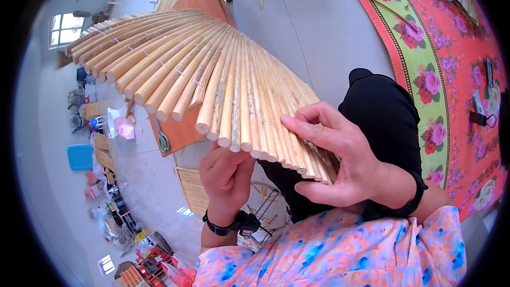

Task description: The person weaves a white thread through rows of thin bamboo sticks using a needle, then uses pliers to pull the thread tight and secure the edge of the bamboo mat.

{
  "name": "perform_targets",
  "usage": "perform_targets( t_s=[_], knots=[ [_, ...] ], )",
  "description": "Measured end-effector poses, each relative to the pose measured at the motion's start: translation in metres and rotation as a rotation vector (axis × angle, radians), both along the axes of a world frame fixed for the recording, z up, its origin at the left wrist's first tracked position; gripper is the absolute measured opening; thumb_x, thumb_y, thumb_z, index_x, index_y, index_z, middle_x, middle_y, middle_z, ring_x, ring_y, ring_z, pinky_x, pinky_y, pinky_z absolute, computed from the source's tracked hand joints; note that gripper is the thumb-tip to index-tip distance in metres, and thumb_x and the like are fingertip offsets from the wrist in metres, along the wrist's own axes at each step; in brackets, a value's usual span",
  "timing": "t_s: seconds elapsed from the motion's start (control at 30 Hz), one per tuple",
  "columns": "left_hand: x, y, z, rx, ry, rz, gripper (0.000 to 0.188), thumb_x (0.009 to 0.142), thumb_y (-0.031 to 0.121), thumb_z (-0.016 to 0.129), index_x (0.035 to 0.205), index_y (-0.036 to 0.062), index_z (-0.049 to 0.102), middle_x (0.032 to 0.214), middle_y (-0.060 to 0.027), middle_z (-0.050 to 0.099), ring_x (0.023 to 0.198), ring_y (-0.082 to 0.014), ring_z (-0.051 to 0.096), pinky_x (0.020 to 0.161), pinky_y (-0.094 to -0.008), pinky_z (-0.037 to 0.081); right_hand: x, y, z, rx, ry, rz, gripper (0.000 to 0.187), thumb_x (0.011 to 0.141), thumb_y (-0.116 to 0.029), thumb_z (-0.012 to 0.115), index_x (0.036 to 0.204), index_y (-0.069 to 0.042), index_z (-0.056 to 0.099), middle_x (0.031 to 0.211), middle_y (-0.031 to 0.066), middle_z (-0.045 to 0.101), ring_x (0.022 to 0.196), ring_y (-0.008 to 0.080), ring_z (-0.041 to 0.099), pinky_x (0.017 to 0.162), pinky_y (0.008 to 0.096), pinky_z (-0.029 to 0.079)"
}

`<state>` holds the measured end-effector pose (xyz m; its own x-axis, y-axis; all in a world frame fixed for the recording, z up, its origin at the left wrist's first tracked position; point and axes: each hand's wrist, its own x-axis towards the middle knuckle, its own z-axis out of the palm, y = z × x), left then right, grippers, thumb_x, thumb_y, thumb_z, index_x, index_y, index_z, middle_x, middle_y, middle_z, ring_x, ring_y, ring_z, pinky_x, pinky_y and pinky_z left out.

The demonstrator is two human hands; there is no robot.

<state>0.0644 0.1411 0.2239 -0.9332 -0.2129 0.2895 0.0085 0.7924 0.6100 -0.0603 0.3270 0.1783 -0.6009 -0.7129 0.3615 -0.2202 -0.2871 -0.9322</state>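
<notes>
A mat of pale reed sticks point(228, 82), bound side by side with thin ties, fans across my lap toward the far left. Its near edge shows the round cut ends of the sticks. My right hand point(342, 157) grips the mat at its right side, fingers on top and thumb by the stick ends. Beneath the near edge, my left hand point(228, 175) has its fingers curled up against the sticks; the fingertips are partly hidden behind them.
Under the mat lies a reddish-brown board point(178, 133), with green-handled scissors point(163, 141) at its corner. A flowered cloth point(430, 85) covers the surface on the right, holding several tools. Below left are a flat stick panel point(192, 188) and a wire stand point(268, 204).
</notes>
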Motion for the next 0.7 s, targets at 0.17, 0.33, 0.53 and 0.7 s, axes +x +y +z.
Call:
perform_targets(
  t_s=[0.17,0.33,0.53,0.7],
  knots=[
    [0.002,0.004,-0.005,0.051,0.000,0.009,0.008,0.079,-0.004,0.068,0.085,-0.0003,0.064,0.071,-0.0082,0.063,0.068,-0.0277,0.060,0.074,-0.0354,0.046,0.000,0.000,-0.002,-0.001,0.008,-0.006,0.072,0.063,-0.014,0.073,0.130,0.004,0.053,0.106,0.0182,0.052,0.093,0.0296,0.057,0.082,0.0334,0.049],
    [0.004,0.004,-0.002,0.010,-0.016,-0.003,0.009,0.079,-0.004,0.068,0.085,0.0005,0.062,0.072,-0.0075,0.064,0.069,-0.0269,0.061,0.076,-0.0367,0.046,-0.001,0.000,0.001,0.034,0.010,0.006,0.070,0.064,-0.016,0.073,0.129,0.004,0.054,0.107,0.0180,0.052,0.094,0.0298,0.058,0.083,0.0338,0.049],
    [-0.003,-0.004,0.008,-0.037,-0.071,-0.087,0.009,0.079,-0.004,0.067,0.085,0.0015,0.063,0.073,-0.0064,0.065,0.069,-0.0250,0.062,0.078,-0.0371,0.046,0.002,0.000,0.005,0.077,-0.053,-0.017,0.068,0.066,-0.017,0.072,0.128,0.005,0.053,0.107,0.0174,0.052,0.094,0.0294,0.058,0.083,0.0336,0.049],
    [0.001,0.008,0.004,0.040,-0.107,0.039,0.008,0.079,-0.003,0.067,0.084,0.0013,0.063,0.073,-0.0077,0.066,0.068,-0.0255,0.062,0.073,-0.0336,0.046,-0.001,0.001,0.002,0.048,-0.006,0.010,0.068,0.066,-0.015,0.073,0.128,0.004,0.055,0.107,0.0169,0.052,0.094,0.0282,0.058,0.083,0.0330,0.049]
  ],
)
